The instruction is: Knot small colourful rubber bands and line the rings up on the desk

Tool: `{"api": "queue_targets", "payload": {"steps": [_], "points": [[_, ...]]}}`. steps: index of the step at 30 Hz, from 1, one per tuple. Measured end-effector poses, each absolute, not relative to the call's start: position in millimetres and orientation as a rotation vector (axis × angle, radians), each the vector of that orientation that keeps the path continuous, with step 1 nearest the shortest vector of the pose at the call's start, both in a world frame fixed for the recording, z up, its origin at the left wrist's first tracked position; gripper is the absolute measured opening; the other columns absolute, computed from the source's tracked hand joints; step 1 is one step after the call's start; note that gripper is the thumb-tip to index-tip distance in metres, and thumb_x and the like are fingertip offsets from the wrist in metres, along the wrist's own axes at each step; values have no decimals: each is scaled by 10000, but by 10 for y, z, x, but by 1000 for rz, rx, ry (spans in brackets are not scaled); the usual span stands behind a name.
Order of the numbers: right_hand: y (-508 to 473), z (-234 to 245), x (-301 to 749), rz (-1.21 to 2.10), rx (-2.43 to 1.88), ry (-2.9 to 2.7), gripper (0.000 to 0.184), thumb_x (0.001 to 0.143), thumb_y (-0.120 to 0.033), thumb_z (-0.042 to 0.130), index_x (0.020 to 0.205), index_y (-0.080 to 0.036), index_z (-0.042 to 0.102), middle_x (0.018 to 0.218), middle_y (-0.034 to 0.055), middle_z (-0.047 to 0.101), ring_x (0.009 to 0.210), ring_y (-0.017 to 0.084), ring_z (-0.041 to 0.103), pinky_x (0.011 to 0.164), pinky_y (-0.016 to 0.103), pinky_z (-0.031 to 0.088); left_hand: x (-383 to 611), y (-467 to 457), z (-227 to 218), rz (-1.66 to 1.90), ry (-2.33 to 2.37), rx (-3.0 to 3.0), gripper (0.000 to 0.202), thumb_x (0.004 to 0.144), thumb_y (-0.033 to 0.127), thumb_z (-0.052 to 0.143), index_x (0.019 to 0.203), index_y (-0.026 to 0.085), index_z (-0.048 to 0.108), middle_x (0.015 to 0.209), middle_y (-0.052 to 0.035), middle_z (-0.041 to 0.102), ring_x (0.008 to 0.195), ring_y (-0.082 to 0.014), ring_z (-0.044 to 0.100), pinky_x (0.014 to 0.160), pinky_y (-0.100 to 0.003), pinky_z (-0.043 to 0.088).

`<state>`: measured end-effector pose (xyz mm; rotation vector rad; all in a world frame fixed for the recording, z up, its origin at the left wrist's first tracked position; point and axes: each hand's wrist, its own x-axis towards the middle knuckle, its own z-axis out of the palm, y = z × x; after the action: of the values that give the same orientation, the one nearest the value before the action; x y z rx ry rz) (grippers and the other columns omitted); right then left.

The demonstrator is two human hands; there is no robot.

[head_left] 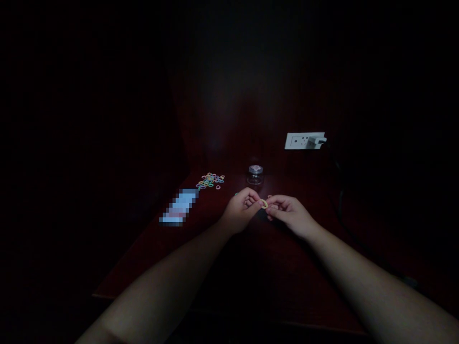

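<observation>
Between my two hands is a small yellow hair tie (264, 204), a ring held above the dark red table. My left hand (242, 210) pinches its left side between thumb and forefinger. My right hand (289, 215) grips the other side with thumb and fingertips. Just beyond them stands a small clear jar (255, 177) with a lid on top; its contents are too dark to make out. To the left, several colourful hair ties (211, 180) lie in a loose pile.
A blurred, bright phone-like rectangle (179, 207) lies on the table (150, 260) at left. On the back panel is a white power socket (304, 141) with a plug in it; a dark cable (340, 205) runs down at right. The surroundings are very dark.
</observation>
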<state>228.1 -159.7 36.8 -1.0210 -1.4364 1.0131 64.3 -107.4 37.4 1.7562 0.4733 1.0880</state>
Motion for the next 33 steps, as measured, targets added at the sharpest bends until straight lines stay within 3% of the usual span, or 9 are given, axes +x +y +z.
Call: {"api": "queue_targets", "payload": {"steps": [6,12,25,33], "points": [[-1610,389,2272,991,-1040,-1461,231,713,-378,689,754,-168,601,601,-15,575,537,98,528,563,245,430,639,-1086,388,1068,495,1761,159,783,282,601,810,141,533,736,-12,612,648,-89,540,605,-209,419],[-1607,392,2279,992,-1018,-1449,257,712,-390,693,734,-164,573,668,4,616,545,93,539,547,230,424,635,-1068,367,1046,457,1756,137,802,265,558,825,134,527,742,-23,607,663,-93,545,630,-219,427],[-1566,351,2283,987,-1031,-1388,254,659,-348,739,722,-155,587,651,-4,617,539,92,543,532,225,424,625,-1103,387,1008,535,1830,134,790,265,559,811,139,517,680,3,550,582,-77,475,529,-189,354],[-1567,349,2300,927,-1058,-1412,226,669,-340,730,706,-152,611,609,-10,603,534,94,526,525,226,399,617,-1124,429,1032,543,1830,102,787,227,548,801,133,511,700,-10,572,605,-82,494,556,-197,376]]}}
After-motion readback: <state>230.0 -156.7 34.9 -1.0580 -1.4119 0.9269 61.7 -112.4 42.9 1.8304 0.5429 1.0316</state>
